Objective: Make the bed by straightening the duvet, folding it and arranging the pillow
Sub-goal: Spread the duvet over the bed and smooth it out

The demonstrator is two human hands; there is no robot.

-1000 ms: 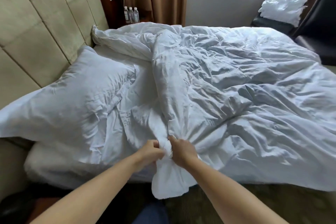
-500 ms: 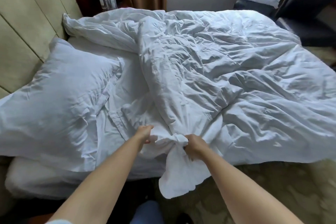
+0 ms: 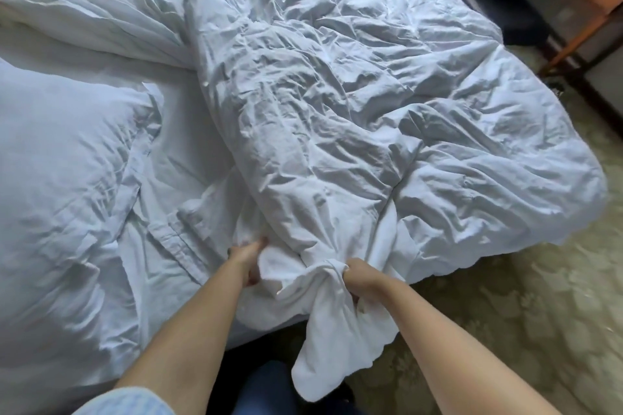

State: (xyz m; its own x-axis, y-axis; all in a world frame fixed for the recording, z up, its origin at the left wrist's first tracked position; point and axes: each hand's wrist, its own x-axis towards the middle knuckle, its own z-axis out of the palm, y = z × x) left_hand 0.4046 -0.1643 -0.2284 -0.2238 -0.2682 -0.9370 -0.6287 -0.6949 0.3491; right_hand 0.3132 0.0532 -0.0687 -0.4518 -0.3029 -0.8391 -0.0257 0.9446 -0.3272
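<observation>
A crumpled white duvet covers the middle and right of the bed, with a twisted corner hanging over the near edge. My right hand grips that bunched corner. My left hand reaches into the duvet fold just left of it, fingers partly hidden in the cloth. A large white pillow lies at the left, on the white sheet.
Patterned carpet runs along the bed's near and right sides. A dark chair and a wooden table leg stand at the far right. My blue-clad knee is against the bed edge.
My hands have moved apart: the left slid leftward into the fold while the right kept the twisted corner. My view has dropped lower and closer to the bed.
</observation>
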